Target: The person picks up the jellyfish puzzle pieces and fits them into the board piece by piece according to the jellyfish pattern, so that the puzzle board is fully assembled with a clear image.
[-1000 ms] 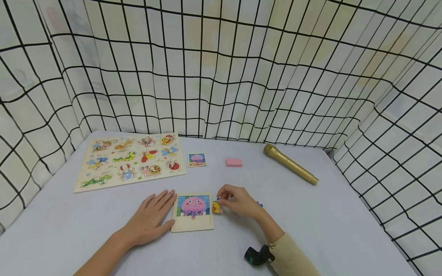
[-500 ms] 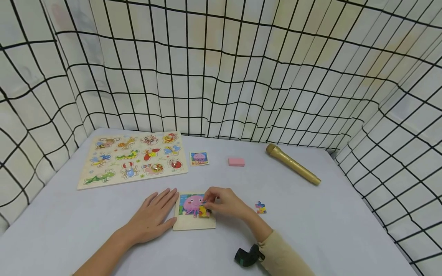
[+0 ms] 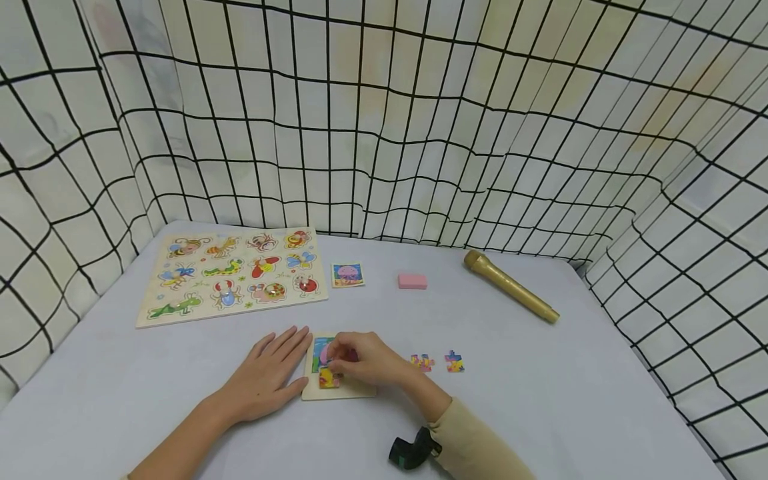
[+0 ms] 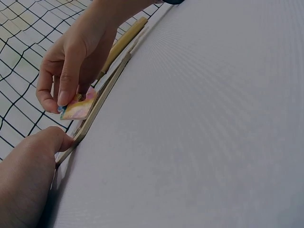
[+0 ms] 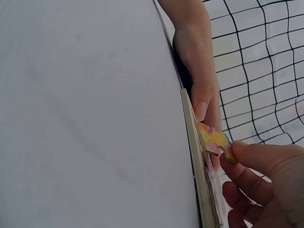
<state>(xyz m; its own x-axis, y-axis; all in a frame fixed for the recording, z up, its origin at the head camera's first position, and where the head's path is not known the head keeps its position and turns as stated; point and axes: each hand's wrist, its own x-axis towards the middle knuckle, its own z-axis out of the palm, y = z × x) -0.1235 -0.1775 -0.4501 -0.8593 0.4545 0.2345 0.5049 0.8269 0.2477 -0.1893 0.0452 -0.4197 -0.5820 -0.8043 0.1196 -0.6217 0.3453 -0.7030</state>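
The part-filled wooden puzzle board lies flat, well in from the tabletop's far edge; a mainly yellow piece tilts over the board's near-left corner, two loose pieces beyond its right edge.

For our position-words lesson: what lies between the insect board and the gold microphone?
A picture card and a pink block, seen in the head view.

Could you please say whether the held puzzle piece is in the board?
Out: the right hand pinches the puzzle piece, tilted over the board.

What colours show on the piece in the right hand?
The puzzle piece is mostly yellow with pink and purple; clearest in the right wrist view.
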